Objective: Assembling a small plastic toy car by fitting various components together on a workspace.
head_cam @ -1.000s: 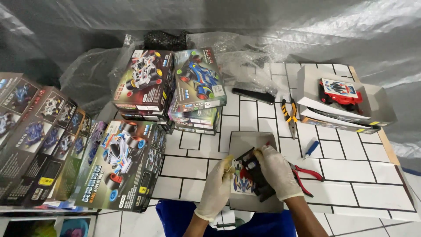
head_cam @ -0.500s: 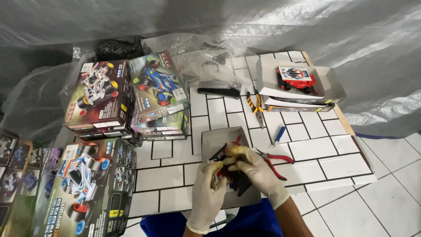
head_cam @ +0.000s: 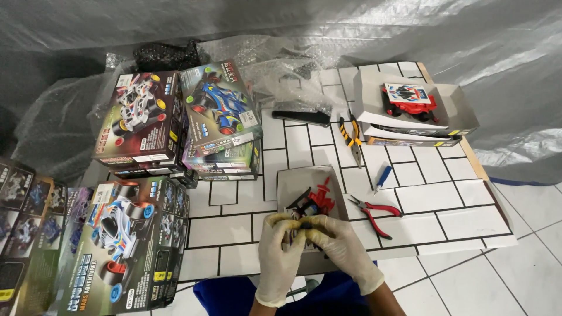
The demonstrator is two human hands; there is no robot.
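While both gloved hands are brought together low in the head view, a small dark part [head_cam: 307, 212] is pinched between them, just above the near edge of a grey tray [head_cam: 293, 181]. The left hand [head_cam: 280, 251] is curled with thumb and fingertips closed on the part's left end; the right hand [head_cam: 339, 246] is closed over its right end, fingers bent tightly. What kind of part it is cannot be told, since most of it is hidden by the gloves. A red piece [head_cam: 322, 196] is seen in the tray, just beyond the hands and touching or nearly touching the dark part.

Red-handled pliers [head_cam: 374, 213] are laid on the tiled board [head_cam: 445, 199] just right of the tray, and a small blue tool [head_cam: 383, 177] is found beyond them. Yellow-handled pliers [head_cam: 351, 137] and a black knife [head_cam: 301, 117] are placed farther back. An open white box [head_cam: 374, 102] holding a red toy car [head_cam: 410, 99] is set at the far right corner. Two stacks of toy-car boxes [head_cam: 181, 123] are stood on the left of the board, and a larger car box [head_cam: 126, 246] is laid near the left hand. Bubble wrap [head_cam: 281, 64] is bunched behind the stacks, against plastic sheeting [head_cam: 351, 23].
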